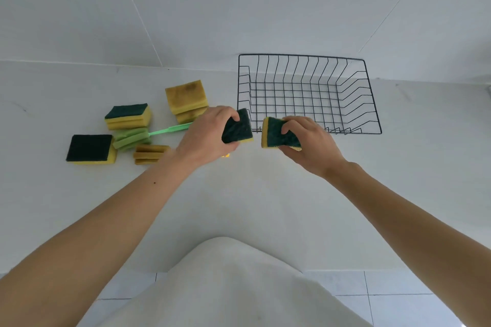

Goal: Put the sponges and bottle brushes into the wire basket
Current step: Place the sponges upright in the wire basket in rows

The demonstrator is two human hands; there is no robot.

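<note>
Toward the counter's (265, 194) left side: loose sponges (91, 150) and a green bottle brush (132, 138), lying close together. Mid-counter, held above it: left hand (206, 138) clamped on a green-topped sponge (237, 127); right hand (305, 143) clamped on another sponge (276, 133), just apart. Against the back edge, right: wire basket (372, 103), nothing inside.

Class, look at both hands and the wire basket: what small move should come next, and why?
Probably carry both sponges forward over the rim and drop them in. The left hand and right hand each grip a sponge just short of the wire basket, which holds nothing yet.
</note>
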